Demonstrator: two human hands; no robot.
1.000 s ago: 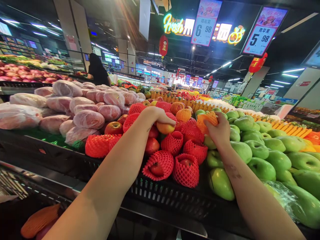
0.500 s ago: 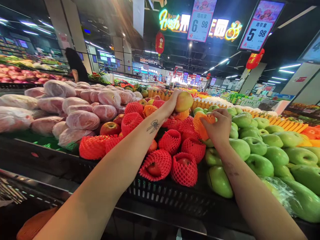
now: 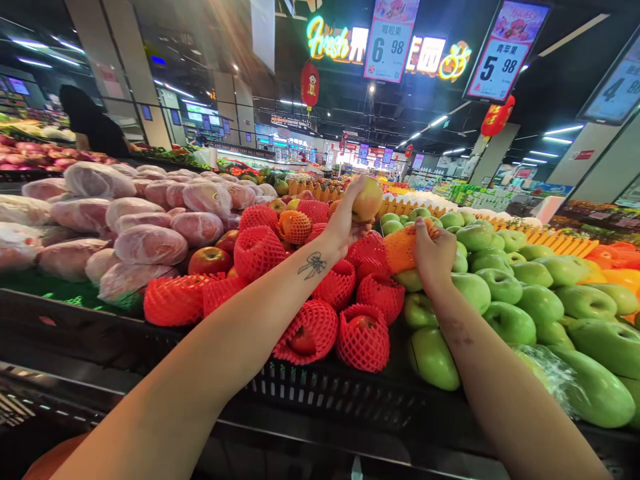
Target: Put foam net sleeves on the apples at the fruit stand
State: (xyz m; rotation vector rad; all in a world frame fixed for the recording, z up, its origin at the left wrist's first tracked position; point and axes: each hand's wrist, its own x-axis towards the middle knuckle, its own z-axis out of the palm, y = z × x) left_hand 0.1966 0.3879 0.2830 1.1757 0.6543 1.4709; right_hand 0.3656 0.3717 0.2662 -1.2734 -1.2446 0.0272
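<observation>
A yellowish apple (image 3: 367,199) is held up in my left hand (image 3: 345,223), which is closed round it above the pile. My right hand (image 3: 436,252) pinches an orange foam net sleeve (image 3: 400,248) that hangs to the left of its fingers. No fruit shows clearly inside this sleeve. Below and between my arms lie red apples in red foam nets (image 3: 364,337). Bare green apples (image 3: 500,283) are heaped to the right, close to my right hand. Another fruit in an orange net (image 3: 294,227) sits left of my left wrist.
Plastic-wrapped pinkish fruits (image 3: 151,244) are stacked at the left. A black slotted crate edge (image 3: 330,397) runs along the front. Orange fence strips (image 3: 560,241) border the back. A person in dark clothing (image 3: 93,123) is at the far left. Price signs (image 3: 393,40) hang overhead.
The orange sleeve has moved slightly left and looks flatter, stretched from my right fingers. My left hand has turned a little with the apple, showing more fingers. The whole view has shifted slightly.
</observation>
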